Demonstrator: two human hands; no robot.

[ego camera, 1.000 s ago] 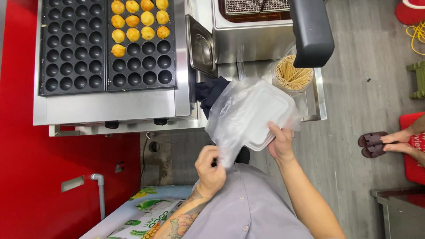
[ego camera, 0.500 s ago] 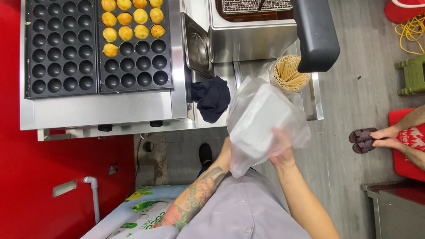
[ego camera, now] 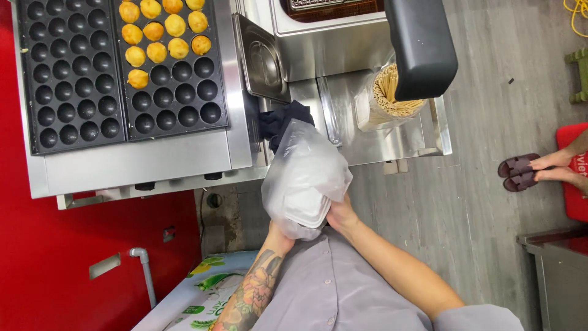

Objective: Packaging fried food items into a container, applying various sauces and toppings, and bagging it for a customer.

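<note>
Centre frame: light, crushable white foam box (ego camera: 309,199) in slippery clear bag (ego camera: 306,159), gripped low by right hand (ego camera: 341,214); left hand (ego camera: 278,236) hidden, grip unclear.

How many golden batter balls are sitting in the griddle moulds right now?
11 balls, all in the right-hand griddle plate: four along the top edge, three in the next row, three below that, one alone lower left. More may lie beyond the frame's top edge.

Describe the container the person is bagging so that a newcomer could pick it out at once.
Start at the steel griddle with round moulds, then look below its right corner. Both hands, left hand and right hand, grip a clear plastic bag around a white clamshell box, the only white lidded container here.
</note>
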